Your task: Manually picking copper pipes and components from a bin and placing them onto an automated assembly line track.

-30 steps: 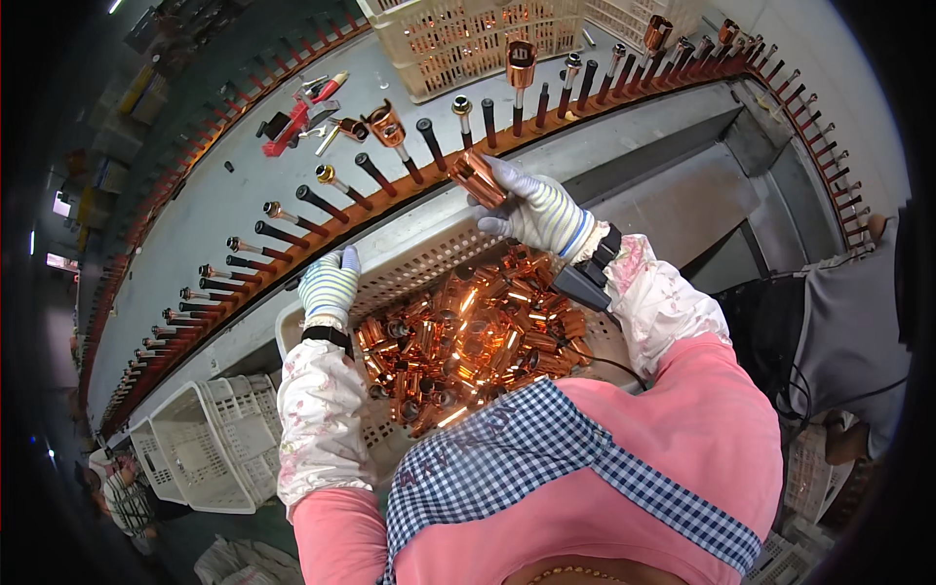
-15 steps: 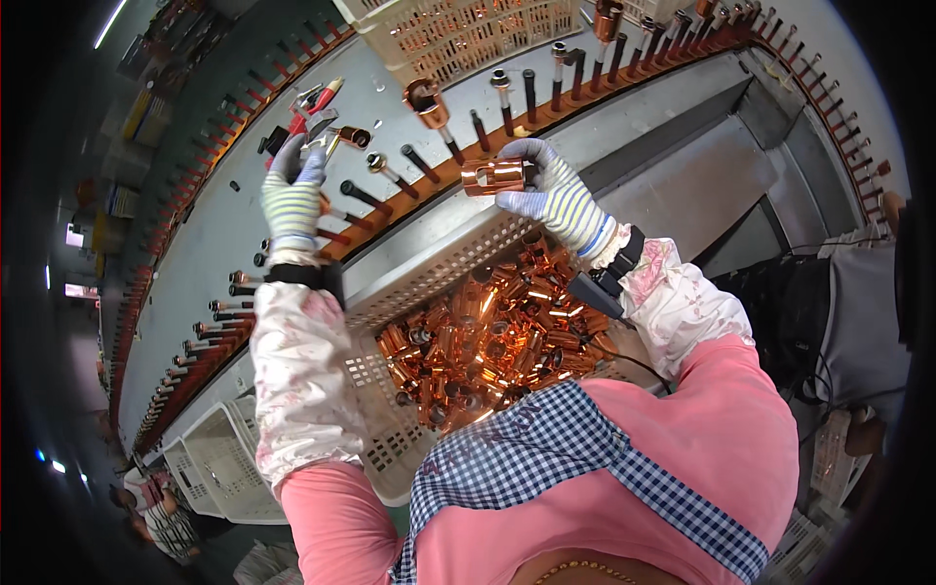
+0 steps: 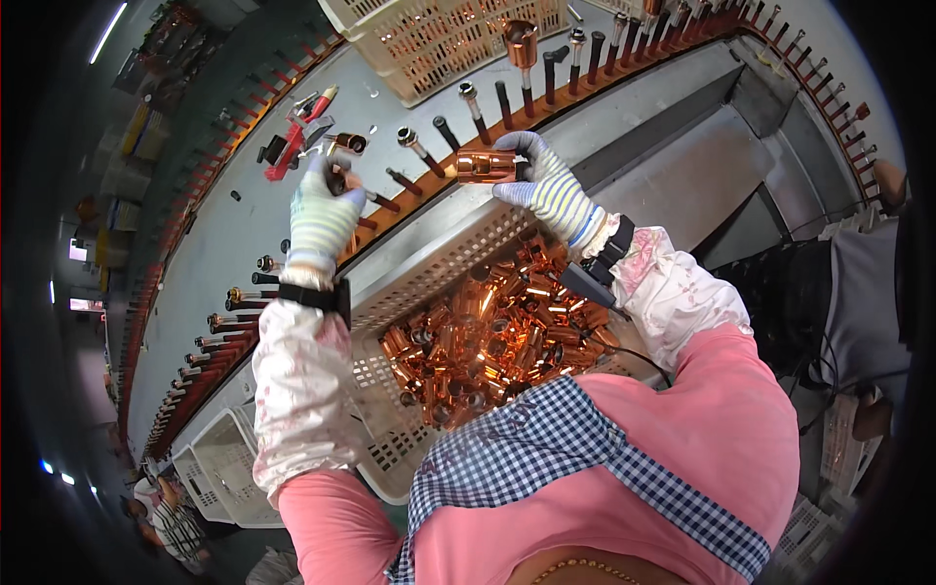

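My right hand (image 3: 551, 190), in a striped knit glove, is closed on the end of a shiny copper sleeve (image 3: 486, 167) with a cutout in its side. The sleeve lies sideways above the near edge of the spindle line. To its left, my gloved left hand (image 3: 328, 216) has its fingers curled around a small dark and coppery thing, mostly hidden by the glove. Upright spindles (image 3: 419, 148) stand between and beyond both hands. A larger copper cup (image 3: 522, 44) sits on one spindle farther right. Below my hands, a perforated crate (image 3: 439, 255) holds a heap of copper sleeves (image 3: 487, 336).
A red-handled tool (image 3: 292, 146) and a loose copper fitting (image 3: 351, 143) lie on the grey tabletop (image 3: 219, 253). Cream crates (image 3: 448, 44) of copper parts stand at the back. A metal trough (image 3: 682, 175) lies to the right. White crates (image 3: 229, 468) stand at lower left.
The spindles and the copper cup have moved right and away along the line. My left hand has shifted right and curled its fingers. My right hand keeps the sleeve, slightly farther left.
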`<action>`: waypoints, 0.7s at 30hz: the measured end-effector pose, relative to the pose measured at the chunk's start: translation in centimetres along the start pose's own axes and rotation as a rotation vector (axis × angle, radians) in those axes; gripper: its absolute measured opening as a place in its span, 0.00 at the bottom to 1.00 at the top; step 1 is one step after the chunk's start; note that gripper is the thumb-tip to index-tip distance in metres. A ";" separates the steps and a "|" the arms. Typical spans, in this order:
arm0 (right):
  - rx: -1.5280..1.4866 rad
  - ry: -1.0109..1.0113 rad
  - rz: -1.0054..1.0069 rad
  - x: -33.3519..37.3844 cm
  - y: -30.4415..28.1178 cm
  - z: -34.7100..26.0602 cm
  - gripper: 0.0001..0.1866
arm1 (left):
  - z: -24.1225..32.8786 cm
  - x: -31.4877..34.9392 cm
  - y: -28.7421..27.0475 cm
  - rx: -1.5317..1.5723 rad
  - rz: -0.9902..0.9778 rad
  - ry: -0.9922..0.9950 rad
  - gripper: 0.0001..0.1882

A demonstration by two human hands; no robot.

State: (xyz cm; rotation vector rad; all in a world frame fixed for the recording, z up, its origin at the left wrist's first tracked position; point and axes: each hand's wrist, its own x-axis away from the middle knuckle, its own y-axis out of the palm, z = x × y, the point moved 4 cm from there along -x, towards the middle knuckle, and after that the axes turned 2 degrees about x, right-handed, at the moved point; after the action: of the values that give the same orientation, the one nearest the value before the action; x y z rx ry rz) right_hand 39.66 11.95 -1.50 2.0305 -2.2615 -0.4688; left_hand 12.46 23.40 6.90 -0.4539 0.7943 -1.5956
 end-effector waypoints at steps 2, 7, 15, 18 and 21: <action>0.027 0.019 0.003 0.4 0.2 -0.2 0.32 | -1.1 5.9 2.0 0.093 -0.338 0.342 0.16; 0.060 0.029 -0.036 1.1 0.8 0.0 0.33 | 1.5 21.9 7.4 -0.030 -0.771 0.442 0.21; 0.095 0.026 -0.028 1.7 0.1 1.6 0.29 | 0.2 24.3 8.1 -0.015 -1.011 0.430 0.25; 0.159 0.063 -0.095 2.0 -0.4 1.3 0.28 | 1.2 22.6 7.5 0.006 -0.822 0.572 0.21; 0.336 0.005 -0.474 2.5 1.2 1.1 0.31 | 1.4 19.1 5.6 0.221 -0.509 0.422 0.16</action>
State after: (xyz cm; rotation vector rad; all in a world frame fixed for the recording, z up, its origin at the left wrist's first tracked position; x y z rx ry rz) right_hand 37.88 9.84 -2.57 2.7419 -1.9474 -0.1024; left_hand 13.70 4.39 1.10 -0.1605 0.8416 -2.2746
